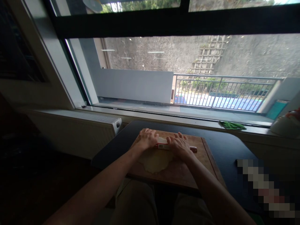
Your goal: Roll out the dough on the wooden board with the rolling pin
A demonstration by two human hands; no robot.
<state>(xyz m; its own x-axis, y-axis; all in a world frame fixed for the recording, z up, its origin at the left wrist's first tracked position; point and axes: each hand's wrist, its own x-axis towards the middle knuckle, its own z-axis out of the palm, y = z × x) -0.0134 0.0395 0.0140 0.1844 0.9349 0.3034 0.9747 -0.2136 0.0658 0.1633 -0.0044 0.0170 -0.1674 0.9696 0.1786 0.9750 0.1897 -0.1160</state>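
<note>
A flattened sheet of pale dough (pixel 154 161) lies on a wooden board (pixel 187 176), its near edge uneven. Across the far part of the dough runs a rolling pin (pixel 163 146) with a printed label around its middle. My left hand (pixel 148 137) bends over the pin's left part and hides that end. Over the right part curves my right hand (pixel 180 143), with the pin's reddish-brown end (pixel 193 149) sticking out beyond it. The fingers of both hands are close to the pin, partly out of sight on its far side.
The board rests on a dark table (pixel 225 147) in front of a wide window. A white radiator (pixel 100 128) stands at the left, close to the table. On the sill lies a green cloth (pixel 232 125). A blurred-out object (pixel 264 190) is at the table's right side.
</note>
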